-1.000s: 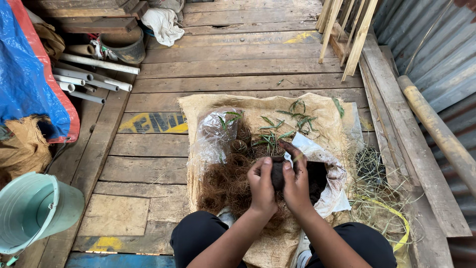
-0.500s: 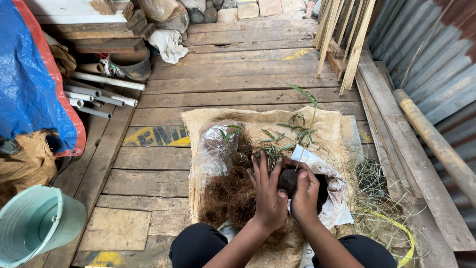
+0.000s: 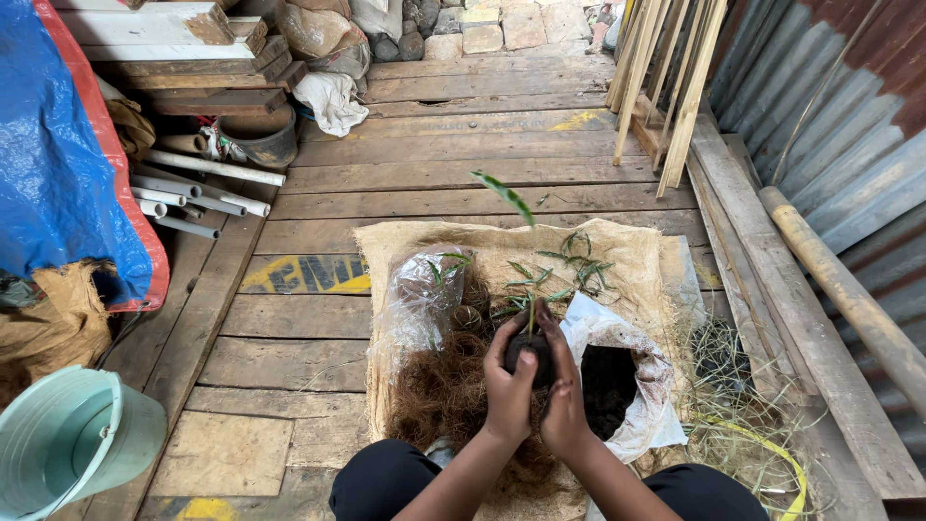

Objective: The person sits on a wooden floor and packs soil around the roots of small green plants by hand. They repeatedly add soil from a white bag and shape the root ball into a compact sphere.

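Seated on a plank floor, a person's left hand (image 3: 508, 386) and right hand (image 3: 562, 394) cup a dark soil ball (image 3: 531, 359) bearing a seedling (image 3: 521, 253), fingers closed snugly around it, shaping it above brown fibre (image 3: 439, 386), with an open soil bag (image 3: 617, 381) at three o'clock; wrapping with fibre seems next.

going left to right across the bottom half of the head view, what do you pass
pale green plastic bucket → brown pile of coconut fibre → left hand and right hand, cupped together round a dark soil ball with a thin green seedling → white bag of dark soil → long round wooden pole
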